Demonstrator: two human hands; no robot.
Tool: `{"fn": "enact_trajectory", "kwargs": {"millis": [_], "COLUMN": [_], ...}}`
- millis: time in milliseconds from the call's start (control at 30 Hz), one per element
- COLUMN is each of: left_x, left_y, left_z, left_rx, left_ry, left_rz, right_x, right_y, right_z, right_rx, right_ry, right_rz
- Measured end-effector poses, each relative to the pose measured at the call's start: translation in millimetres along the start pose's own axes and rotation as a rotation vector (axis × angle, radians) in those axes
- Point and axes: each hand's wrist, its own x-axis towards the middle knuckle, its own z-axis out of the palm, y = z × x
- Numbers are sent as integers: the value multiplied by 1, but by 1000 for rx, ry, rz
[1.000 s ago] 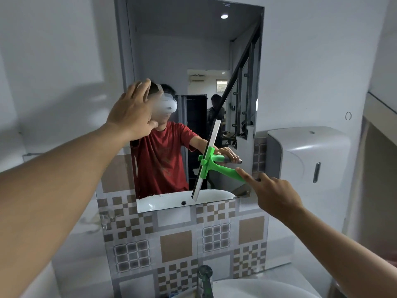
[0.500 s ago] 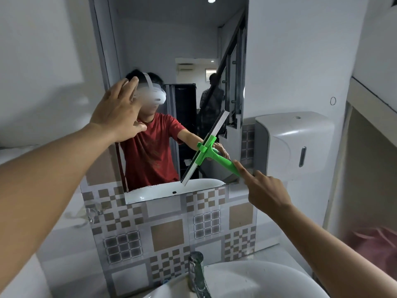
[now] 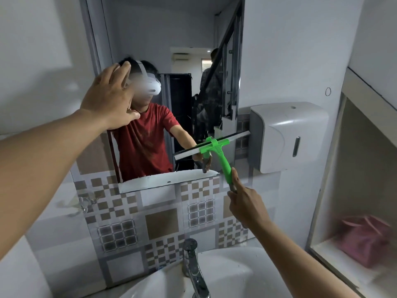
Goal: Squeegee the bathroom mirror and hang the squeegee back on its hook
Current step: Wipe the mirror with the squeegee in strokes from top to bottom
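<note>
A tall wall mirror (image 3: 180,35) hangs above the sink. A green squeegee (image 3: 217,151) with a long pale blade lies against the mirror's lower right part, blade nearly level and tilted up to the right, its right end past the mirror's edge. My right hand (image 3: 247,205) grips the lower end of its handle. My left hand (image 3: 109,97) rests flat with fingers spread on the mirror's left edge. A clear hook (image 3: 84,203) sits on the tiled wall at the lower left of the mirror.
A white paper dispenser (image 3: 287,134) is fixed to the wall just right of the mirror, close to the blade's end. A chrome tap (image 3: 193,263) and a white basin (image 3: 232,278) are below. A recessed shelf at right holds a pink bag (image 3: 363,239).
The squeegee blade has swung from steeply upright to nearly level, and sits lower right on the glass. My left hand stays on the mirror's left edge. The camera has tipped down.
</note>
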Motion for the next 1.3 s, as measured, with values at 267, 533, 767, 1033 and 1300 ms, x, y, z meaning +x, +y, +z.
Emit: {"fn": "enact_trajectory", "kwargs": {"millis": [267,533,767,1033,1300], "left_x": [1,1,1,1,2], "left_y": [-3,-4,-7,-8,-10], "left_z": [-8,-5,-3,1,4], "left_rx": [7,13,33,27,50], "left_ry": [-44,-39,-38,-42,-29], "left_rz": [16,17,21,9,10], "right_x": [-22,-27,-34,-51,-58], "right_y": [-42,-83,-130,-164,-187], "right_z": [30,51,69,94,111], "right_rx": [308,552,797,863,979], "right_ry": [-29,-59,-40,-92,-101], "right_rz": [122,183,284,273,287]}}
